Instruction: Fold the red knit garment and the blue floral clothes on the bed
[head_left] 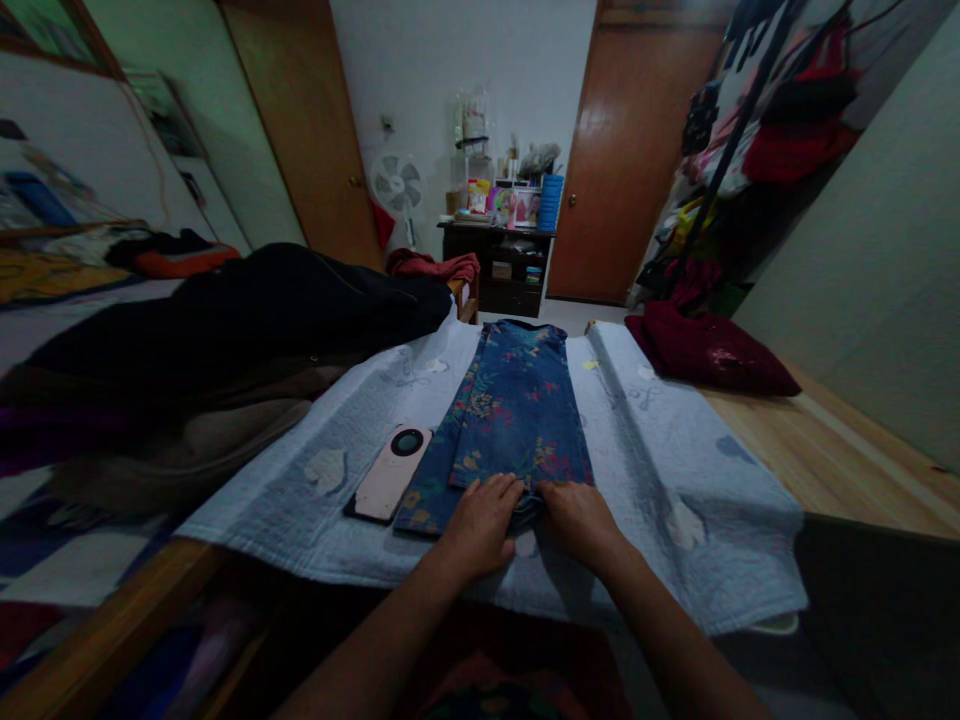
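Dark blue floral trousers point(517, 400), folded lengthwise, lie on a light blue patterned cloth point(637, 440). One layer sticks out to the left at the near end. At that near edge my left hand point(486, 518) is closed on the fabric, fingers bent over it and thumb toward me. Close beside it, my right hand point(581, 518) grips the right part of the same edge. A bunched or rolled bit of cloth shows between the two hands; their fingertips are partly hidden. Left of the trousers lies a pale pink phone point(390, 475) with a round black camera ring.
Dark clothes point(247, 310) are heaped on the left. A folded maroon cloth point(712, 350) lies at the right on a wooden surface point(847, 450). Farther back stand a white fan point(397, 185) and a dark cabinet point(491, 270). Bags point(802, 130) hang at the upper right.
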